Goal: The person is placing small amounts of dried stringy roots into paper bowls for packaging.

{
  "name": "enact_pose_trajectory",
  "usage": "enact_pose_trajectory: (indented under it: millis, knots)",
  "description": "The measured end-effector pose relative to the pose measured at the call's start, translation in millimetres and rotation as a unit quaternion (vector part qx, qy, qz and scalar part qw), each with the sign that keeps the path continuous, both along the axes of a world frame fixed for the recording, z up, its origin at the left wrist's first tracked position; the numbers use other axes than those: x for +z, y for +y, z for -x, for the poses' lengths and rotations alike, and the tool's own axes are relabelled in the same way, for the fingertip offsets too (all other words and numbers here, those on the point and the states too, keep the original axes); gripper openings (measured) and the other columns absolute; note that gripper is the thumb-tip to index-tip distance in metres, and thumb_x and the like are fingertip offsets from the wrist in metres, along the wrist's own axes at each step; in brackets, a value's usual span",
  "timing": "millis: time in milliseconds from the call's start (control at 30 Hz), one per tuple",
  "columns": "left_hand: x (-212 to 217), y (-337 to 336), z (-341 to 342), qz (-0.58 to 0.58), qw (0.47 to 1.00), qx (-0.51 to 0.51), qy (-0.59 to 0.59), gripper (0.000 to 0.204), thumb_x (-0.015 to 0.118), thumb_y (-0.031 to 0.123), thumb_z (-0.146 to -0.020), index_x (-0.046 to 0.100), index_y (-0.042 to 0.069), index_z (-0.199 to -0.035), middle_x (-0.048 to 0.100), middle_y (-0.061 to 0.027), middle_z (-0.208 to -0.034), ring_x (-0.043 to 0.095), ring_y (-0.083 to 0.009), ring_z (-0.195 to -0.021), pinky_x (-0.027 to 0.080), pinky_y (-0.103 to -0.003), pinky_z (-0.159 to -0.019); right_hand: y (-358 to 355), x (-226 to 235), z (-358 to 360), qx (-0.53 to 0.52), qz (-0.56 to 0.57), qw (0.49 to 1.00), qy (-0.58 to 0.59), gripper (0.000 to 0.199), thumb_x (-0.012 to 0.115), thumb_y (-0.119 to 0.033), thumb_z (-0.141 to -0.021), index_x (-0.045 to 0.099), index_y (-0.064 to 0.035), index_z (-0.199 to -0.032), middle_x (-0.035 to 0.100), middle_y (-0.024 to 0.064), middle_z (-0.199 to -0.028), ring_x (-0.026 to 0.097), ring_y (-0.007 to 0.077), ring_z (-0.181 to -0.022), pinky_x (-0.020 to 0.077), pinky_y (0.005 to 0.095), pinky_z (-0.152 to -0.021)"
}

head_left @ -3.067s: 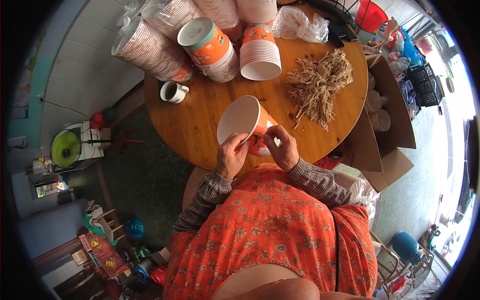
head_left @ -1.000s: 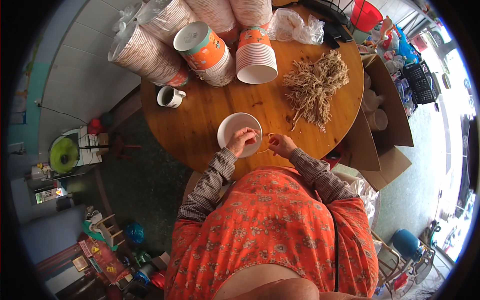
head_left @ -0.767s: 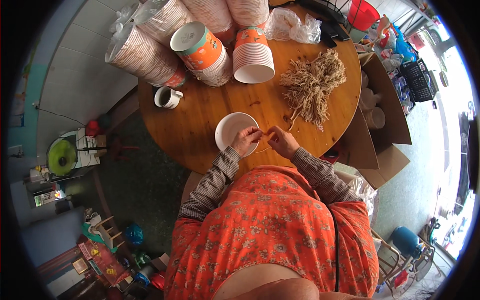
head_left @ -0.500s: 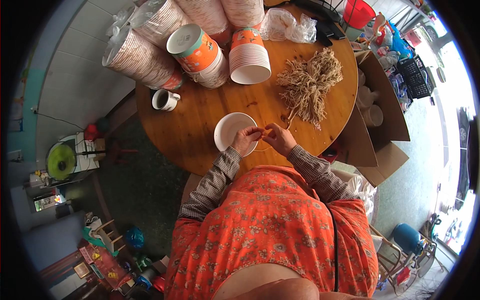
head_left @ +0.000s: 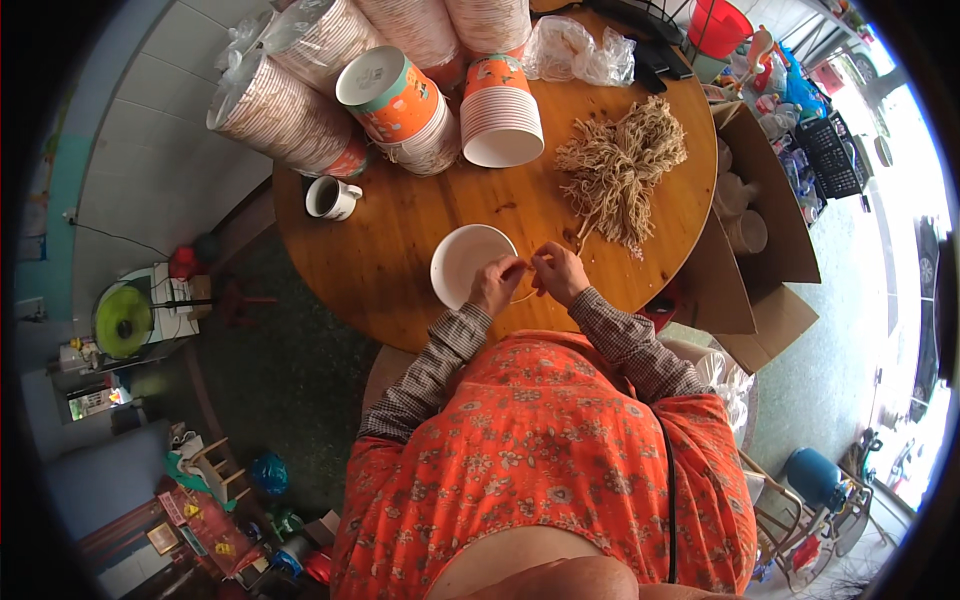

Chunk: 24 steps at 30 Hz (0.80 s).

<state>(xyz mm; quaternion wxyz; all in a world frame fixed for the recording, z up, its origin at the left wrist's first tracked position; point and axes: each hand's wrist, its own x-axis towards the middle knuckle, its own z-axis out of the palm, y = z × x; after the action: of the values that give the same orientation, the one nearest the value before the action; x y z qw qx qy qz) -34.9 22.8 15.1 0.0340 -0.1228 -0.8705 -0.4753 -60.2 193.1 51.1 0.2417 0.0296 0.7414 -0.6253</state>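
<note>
My left hand (head_left: 495, 284) is pinched closed at the right rim of a white paper tub (head_left: 462, 262), covering part of it. Close beside it, my right hand (head_left: 561, 273) is also pinched closed, fingertips nearly meeting the left ones. A thin pale string runs between the fingers and curves down over the table; its ends are hard to make out. Beyond my right hand lies a loose bundle of tan strings (head_left: 628, 170), with one strand trailing toward me. The tub stands upright with its mouth facing up.
The round wooden table (head_left: 400, 240) holds a mug (head_left: 332, 199) at left. Tall stacks of paper tubs (head_left: 290, 120) and orange-printed tubs (head_left: 502, 120) stand at the back, near a crumpled plastic bag (head_left: 580, 52). An open cardboard box (head_left: 775, 230) sits at the right.
My fingertips have drawn slightly apart, and my right hand has shifted a little left and upward. The tub and string bundle stay in place on the table.
</note>
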Motion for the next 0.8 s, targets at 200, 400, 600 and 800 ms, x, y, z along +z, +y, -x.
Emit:
enact_pose_trajectory:
  millis: [200, 400, 600, 800]
  knots:
    - [8.6, 5.8, -6.7, -0.014, 1.0, -0.011, 0.01, 0.01, 0.06, 0.009, -0.083, 0.06, 0.003, -0.091, 0.06, -0.0127, -0.084, 0.062, -0.0298, -0.075, 0.052, -0.035, -0.065, -3.6, -6.9, 3.5, -0.031, 0.06, 0.994, -0.08, 0.023, 0.052, -0.015, -0.09, 0.051, 0.0072, -0.096, 0.063, 0.0144, -0.065, 0.062, 0.0183, -0.05, 0.0514, 0.0286, -0.044]
    - [13.4, 6.6, -5.1, 0.05, 0.999, 0.013, -0.018, 0.009, 0.06, 0.008, -0.082, 0.058, 0.003, -0.089, 0.059, -0.0127, -0.084, 0.062, -0.0304, -0.077, 0.051, -0.036, -0.064, 3.7, -2.1, 3.2, 0.036, 0.009, 0.999, -0.023, 0.02, 0.053, -0.014, -0.089, 0.053, 0.0059, -0.092, 0.064, 0.013, -0.065, 0.062, 0.017, -0.05, 0.051, 0.0278, -0.046]
    - [16.6, 7.0, -7.2, 0.048, 0.998, -0.004, -0.027, 0.014, 0.063, 0.009, -0.08, 0.059, 0.004, -0.093, 0.06, -0.0129, -0.082, 0.062, -0.0312, -0.077, 0.051, -0.038, -0.065, 4.5, -4.1, 3.7, 0.059, 0.006, 0.998, 0.006, 0.02, 0.054, -0.015, -0.089, 0.054, 0.0042, -0.092, 0.064, 0.0112, -0.065, 0.062, 0.0156, -0.052, 0.0507, 0.0274, -0.047]
    - [6.0, 6.4, -8.4, 0.043, 0.999, -0.005, 0.033, 0.014, 0.061, 0.01, -0.083, 0.06, 0.003, -0.095, 0.062, -0.0138, -0.081, 0.063, -0.0283, -0.074, 0.051, -0.036, -0.065, 7.2, -6.5, 6.7, 0.084, -0.027, 0.996, 0.032, 0.02, 0.056, -0.016, -0.088, 0.054, 0.0031, -0.095, 0.063, 0.011, -0.064, 0.062, 0.0144, -0.053, 0.0505, 0.0276, -0.05]
